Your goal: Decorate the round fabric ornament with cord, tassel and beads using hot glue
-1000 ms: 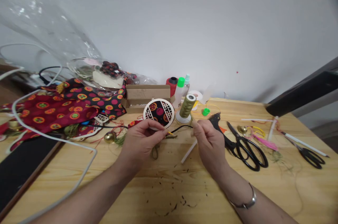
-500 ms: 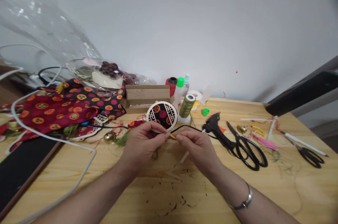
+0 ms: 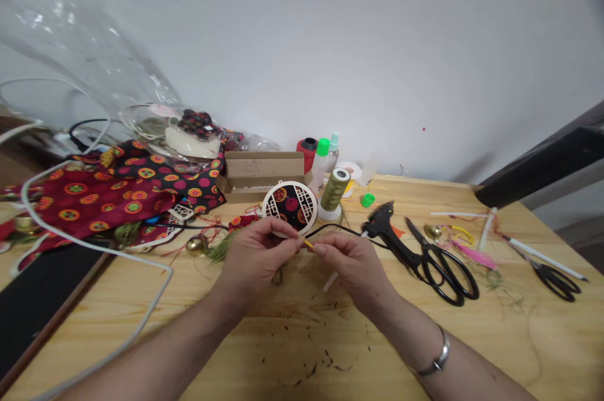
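Between the fingertips of both hands runs a short, thin yellow piece, perhaps cord. My left hand pinches its left end, and my right hand pinches the right end. Just behind them a round white openwork frame with dark flowered fabric leans upright against an open cardboard box. A spool of olive thread stands to the right of the frame. Under my right hand a white stick shows in part.
To the right lie a black glue gun, black scissors, a pink tassel and smaller scissors. Flowered fabric, a white cable and a brass bell are on the left. Bottles stand behind.
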`<state>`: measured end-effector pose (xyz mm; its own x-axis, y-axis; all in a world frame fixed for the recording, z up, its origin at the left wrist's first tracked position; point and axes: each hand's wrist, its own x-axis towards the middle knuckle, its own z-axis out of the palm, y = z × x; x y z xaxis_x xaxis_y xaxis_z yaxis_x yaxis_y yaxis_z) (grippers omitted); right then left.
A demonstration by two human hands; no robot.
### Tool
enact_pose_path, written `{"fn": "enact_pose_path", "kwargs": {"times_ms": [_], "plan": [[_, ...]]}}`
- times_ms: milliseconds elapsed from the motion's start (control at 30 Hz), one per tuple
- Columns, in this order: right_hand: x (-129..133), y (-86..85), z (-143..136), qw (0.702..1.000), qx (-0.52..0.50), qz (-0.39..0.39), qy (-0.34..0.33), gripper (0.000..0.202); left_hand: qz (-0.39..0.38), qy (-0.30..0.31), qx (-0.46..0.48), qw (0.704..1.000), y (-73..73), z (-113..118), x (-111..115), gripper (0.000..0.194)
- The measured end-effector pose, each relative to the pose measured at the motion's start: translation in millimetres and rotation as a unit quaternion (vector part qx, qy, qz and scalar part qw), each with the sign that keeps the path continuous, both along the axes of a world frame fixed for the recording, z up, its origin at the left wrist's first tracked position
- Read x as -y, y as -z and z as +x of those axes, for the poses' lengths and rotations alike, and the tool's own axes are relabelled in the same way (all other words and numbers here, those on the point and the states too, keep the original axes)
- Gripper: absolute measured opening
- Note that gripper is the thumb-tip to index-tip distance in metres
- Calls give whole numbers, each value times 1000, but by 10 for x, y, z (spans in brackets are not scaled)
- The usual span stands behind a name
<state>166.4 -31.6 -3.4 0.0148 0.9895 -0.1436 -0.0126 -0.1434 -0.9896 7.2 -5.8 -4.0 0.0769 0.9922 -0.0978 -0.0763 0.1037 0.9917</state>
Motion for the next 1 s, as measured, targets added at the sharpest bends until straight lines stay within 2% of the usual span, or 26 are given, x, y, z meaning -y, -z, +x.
{"fn": "enact_pose_path", "kwargs": {"times_ms": [233,333,567,733,1000], "plan": [[3,-6,6,999,31,24,7,17,5,2,-11,1000,20,4,-3,11],[6,-4,6,996,71,57,11,19,0,4,-5,1000,14,7,-3,12],[24,52,-1,974,151,167,35,15,-10,6,-6,1000,3,12,13,12],[38,77,3,955,193,219,39,16,-13,13,-16,1000,20,28,23,12],[53,72,-1,938,228,259,33,19,-4,14,-42,999,-7,51,30,12]]}}
